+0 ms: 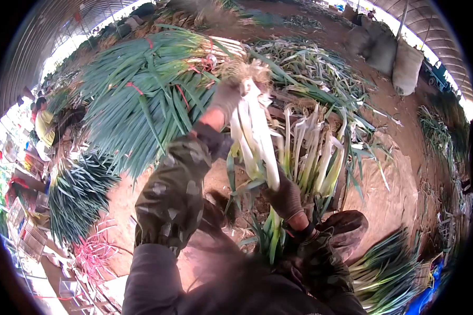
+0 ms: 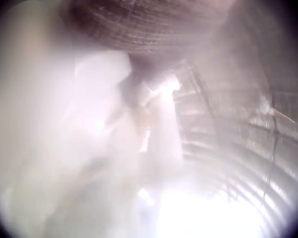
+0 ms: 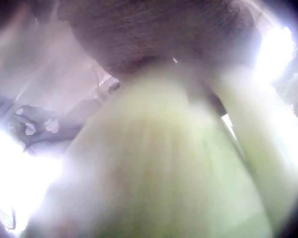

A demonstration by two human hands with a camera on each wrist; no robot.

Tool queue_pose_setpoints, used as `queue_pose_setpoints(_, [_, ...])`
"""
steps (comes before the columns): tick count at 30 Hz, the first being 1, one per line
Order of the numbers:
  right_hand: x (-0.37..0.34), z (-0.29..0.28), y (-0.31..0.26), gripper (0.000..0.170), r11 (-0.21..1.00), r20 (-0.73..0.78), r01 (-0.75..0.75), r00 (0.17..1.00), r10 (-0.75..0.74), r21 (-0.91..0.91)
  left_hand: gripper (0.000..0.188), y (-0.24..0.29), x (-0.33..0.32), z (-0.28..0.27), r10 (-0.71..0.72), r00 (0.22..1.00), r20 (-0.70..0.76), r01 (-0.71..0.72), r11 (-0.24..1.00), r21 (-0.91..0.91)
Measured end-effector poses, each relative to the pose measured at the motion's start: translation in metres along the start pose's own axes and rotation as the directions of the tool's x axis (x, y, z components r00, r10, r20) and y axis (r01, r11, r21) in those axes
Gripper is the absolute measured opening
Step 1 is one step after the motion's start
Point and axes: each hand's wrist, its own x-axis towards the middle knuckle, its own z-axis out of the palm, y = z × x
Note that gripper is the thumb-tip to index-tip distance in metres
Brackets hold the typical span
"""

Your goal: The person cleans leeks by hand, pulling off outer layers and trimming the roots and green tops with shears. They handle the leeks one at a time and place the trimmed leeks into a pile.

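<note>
In the head view several thick white leek stalks (image 1: 257, 134) slant down the middle, roots at the top. My gloved left hand (image 1: 227, 98) grips them just below the root end. Lower down, my gloved right hand (image 1: 284, 197) has its fingers round the stalks near where they turn green. The left wrist view is hazy, with the glove (image 2: 154, 25) over pale stalks (image 2: 164, 129). In the right wrist view the glove (image 3: 159, 34) lies across pale green stalks (image 3: 154, 148), which fill the lower part. The fingertips of both hands are hidden.
Bundles with red ties (image 1: 136, 100) are piled at the upper left. White-stemmed stalks (image 1: 310, 147) stand right of my hands. Loose leaves (image 1: 320, 68) lie behind. More green bundles (image 1: 79, 194) are at left and lower right (image 1: 389, 273). A person in yellow (image 1: 44, 127) is far left.
</note>
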Motion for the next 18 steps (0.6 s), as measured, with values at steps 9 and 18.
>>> queue_pose_setpoints(9, [-0.02,-0.02,-0.026,0.065,0.981,0.056,-0.196,0.979,0.196,-0.012,0.028,0.049,0.115,-0.089,0.318,0.944,-0.092,0.076,0.062,0.995])
queue_pose_setpoints(18, [-0.007,-0.056,0.038,0.023,0.94,0.01,-0.103,0.994,0.106,0.324,0.021,0.107,0.005,-0.051,0.302,0.948,0.099,-0.279,0.94,-0.196])
